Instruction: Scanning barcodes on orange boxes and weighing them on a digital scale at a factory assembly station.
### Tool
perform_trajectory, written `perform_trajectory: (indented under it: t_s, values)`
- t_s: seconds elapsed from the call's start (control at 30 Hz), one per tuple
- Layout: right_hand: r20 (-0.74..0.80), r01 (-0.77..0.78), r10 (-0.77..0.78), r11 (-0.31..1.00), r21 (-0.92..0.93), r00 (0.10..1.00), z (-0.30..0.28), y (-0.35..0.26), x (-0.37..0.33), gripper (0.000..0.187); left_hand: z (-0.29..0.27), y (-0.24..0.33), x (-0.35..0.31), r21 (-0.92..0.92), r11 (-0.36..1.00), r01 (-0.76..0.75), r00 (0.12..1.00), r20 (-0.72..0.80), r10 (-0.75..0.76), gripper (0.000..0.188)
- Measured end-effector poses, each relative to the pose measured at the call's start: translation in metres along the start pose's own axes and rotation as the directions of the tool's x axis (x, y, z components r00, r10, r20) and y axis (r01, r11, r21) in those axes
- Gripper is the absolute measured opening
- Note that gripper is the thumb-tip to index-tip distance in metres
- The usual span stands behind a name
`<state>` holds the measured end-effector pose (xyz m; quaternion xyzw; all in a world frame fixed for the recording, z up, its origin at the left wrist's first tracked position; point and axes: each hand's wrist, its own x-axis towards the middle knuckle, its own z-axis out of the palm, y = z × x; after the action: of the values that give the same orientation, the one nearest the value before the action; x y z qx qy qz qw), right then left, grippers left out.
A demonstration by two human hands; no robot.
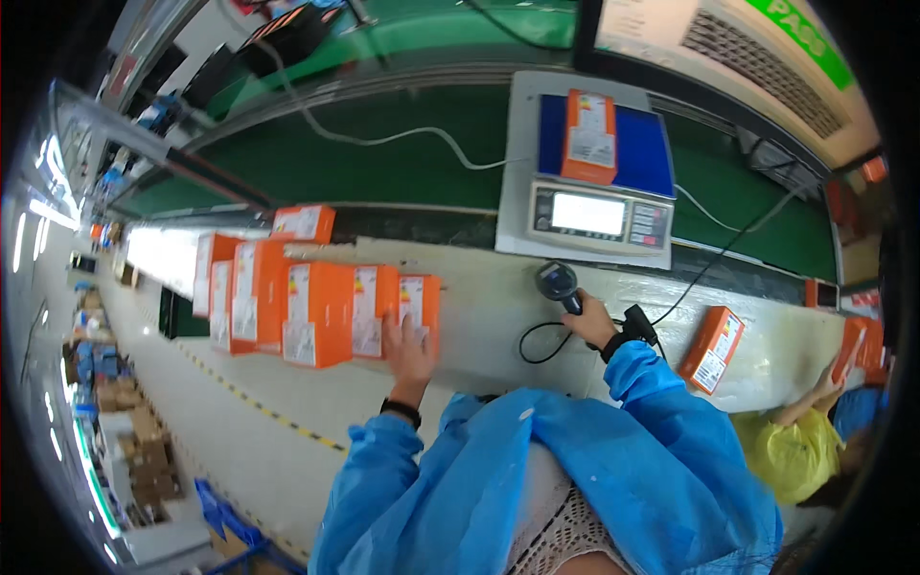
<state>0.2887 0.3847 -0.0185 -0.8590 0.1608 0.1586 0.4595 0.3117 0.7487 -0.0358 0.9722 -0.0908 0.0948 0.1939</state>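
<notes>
My right hand (pixel 591 321) is wrapped round the handle of a dark barcode scanner (pixel 556 281) above the pale bench, just in front of the scale. At the right end of a row of orange boxes (pixel 316 309), my left hand (pixel 410 351) has its fingers stretched out against the last orange box (pixel 422 295). White labels cover the sides of these boxes. Another orange box (pixel 590 129) lies on the blue plate of a weighing scale (pixel 585 216) with a lit display. To the right of my right hand, a labelled orange box (pixel 712 351) rests tilted on the bench.
A monitor (pixel 728 67) stands beyond the scale at the upper right. Cables run over the bench (pixel 479 326) and the green conveyor (pixel 402 168). At the far right, a co-worker in a yellow sleeve (pixel 791 455) handles an orange box (pixel 848 347).
</notes>
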Motion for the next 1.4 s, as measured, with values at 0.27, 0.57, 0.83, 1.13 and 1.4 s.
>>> perform_trajectory:
  t_s: [0.27,0.57,0.83,1.13,1.4]
  values:
    - [-0.428,0.167,0.040,0.885,0.435,0.903,-0.062,-0.110,0.008,0.047,-0.092,0.000,0.020,0.322,0.945,-0.060,0.931,-0.324,0.170,0.056]
    - [-0.503,0.185,0.065,0.883,0.431,0.862,-0.072,-0.120,0.044,0.047,-0.125,-0.051,0.022,0.373,0.871,0.320,0.944,-0.203,-0.260,0.072]
    - [-0.501,0.178,0.090,0.869,0.462,0.861,-0.067,-0.119,0.048,0.038,-0.141,-0.034,0.034,0.483,0.752,0.448,0.875,-0.064,-0.480,0.070]
    - [-0.513,0.174,0.091,0.879,0.444,0.854,-0.067,-0.123,0.047,0.034,-0.144,-0.015,0.031,0.507,0.757,0.413,0.880,-0.007,-0.475,0.080]
    - [-0.546,0.214,0.071,0.872,0.440,0.835,-0.059,-0.125,0.045,0.036,-0.148,-0.048,0.030,0.258,0.849,0.462,0.885,-0.073,-0.459,0.075]
